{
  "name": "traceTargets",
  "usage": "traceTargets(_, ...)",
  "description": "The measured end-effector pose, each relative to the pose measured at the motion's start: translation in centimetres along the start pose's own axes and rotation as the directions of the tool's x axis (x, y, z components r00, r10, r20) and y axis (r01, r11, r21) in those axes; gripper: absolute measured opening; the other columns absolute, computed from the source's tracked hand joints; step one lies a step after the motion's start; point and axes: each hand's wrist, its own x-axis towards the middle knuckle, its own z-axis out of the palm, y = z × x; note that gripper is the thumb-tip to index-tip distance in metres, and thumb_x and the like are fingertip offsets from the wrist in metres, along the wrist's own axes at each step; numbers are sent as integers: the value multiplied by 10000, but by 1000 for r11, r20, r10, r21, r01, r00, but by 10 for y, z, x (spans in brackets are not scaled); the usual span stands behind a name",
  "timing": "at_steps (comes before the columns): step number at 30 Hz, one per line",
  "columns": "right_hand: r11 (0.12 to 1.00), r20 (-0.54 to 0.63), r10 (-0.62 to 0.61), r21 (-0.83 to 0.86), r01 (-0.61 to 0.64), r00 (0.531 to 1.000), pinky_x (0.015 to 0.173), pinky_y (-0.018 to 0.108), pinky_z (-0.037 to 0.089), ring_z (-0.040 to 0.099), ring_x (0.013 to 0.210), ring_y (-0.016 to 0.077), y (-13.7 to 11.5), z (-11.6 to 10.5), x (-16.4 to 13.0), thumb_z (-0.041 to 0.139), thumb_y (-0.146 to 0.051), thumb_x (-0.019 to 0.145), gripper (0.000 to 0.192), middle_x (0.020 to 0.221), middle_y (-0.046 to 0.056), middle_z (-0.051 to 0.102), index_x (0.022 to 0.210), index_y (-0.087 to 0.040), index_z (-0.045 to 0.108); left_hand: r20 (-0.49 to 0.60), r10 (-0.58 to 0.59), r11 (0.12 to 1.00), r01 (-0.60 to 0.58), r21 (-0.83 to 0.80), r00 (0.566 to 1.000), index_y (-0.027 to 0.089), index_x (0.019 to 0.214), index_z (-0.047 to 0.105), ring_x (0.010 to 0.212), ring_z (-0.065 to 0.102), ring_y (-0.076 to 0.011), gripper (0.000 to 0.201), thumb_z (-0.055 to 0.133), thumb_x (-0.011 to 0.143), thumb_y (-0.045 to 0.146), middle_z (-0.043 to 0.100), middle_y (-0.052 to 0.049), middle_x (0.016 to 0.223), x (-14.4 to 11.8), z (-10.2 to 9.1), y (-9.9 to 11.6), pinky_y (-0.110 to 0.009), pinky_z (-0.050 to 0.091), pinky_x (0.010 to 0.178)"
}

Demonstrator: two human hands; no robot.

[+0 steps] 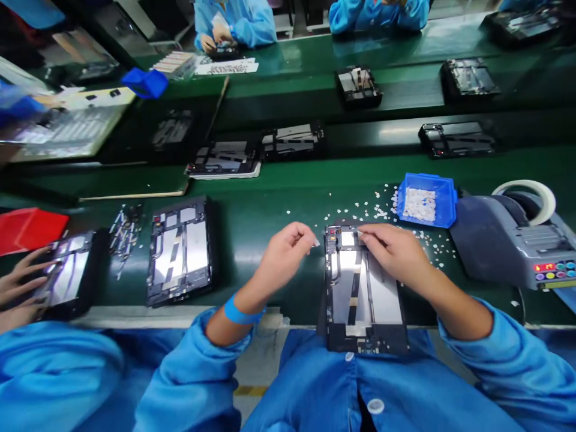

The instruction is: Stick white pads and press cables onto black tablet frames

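An opened tablet-like device (360,288) with silver panels and black strips in its frame lies in front of me, its near end over the table edge. My left hand (288,252), with a blue band at its wrist, is in the air to the left of the device. A small whitish piece (316,242) is pinched between its thumb and finger. My right hand (398,255) is closed at the device's far end, fingertips near a bright silver square (348,239). What those fingertips hold, if anything, is too small to make out.
A blue bin (445,201) holds white bits, with more scattered around it. Right of it stands a grey tape dispenser (495,240). Another opened device (180,252) lies left, near a co-worker's hands (27,285). More devices (294,141) lie further back.
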Motion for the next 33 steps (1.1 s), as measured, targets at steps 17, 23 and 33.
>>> traceTargets(17, 579, 346, -466, -577, 576, 814, 747, 366, 361, 496, 877, 232, 23, 3, 33, 496, -167, 1052, 354, 1077, 120, 686, 1357, -174, 675, 449, 271, 478, -524, 705, 851, 183, 922, 643, 1104, 655, -304, 184, 490, 1022, 196, 740, -124, 1299, 16, 12, -7, -475, 494, 926)
traceTargets(23, 563, 388, -474, -556, 611, 790, 734, 366, 338, 482, 885, 238, 25, -1, 38, 483, -187, 1069, 334, 1024, 109, 676, 1341, -173, 676, 307, 185, 806, -322, 496, 934, 212, 908, 633, 1021, 658, -228, 83, 573, 966, 210, 755, -47, 1081, 30, 8, 5, -391, 500, 922)
traceTargets(33, 596, 349, -505, -521, 611, 789, 694, 362, 277, 446, 859, 226, 33, 2, 39, 458, -167, 1068, 336, 994, 104, 669, 1307, -178, 695, 320, -21, 867, -142, 478, 947, 198, 841, 707, 842, 600, -191, 96, 637, 906, 210, 645, -20, 858, 61, 21, -3, -326, 465, 772)
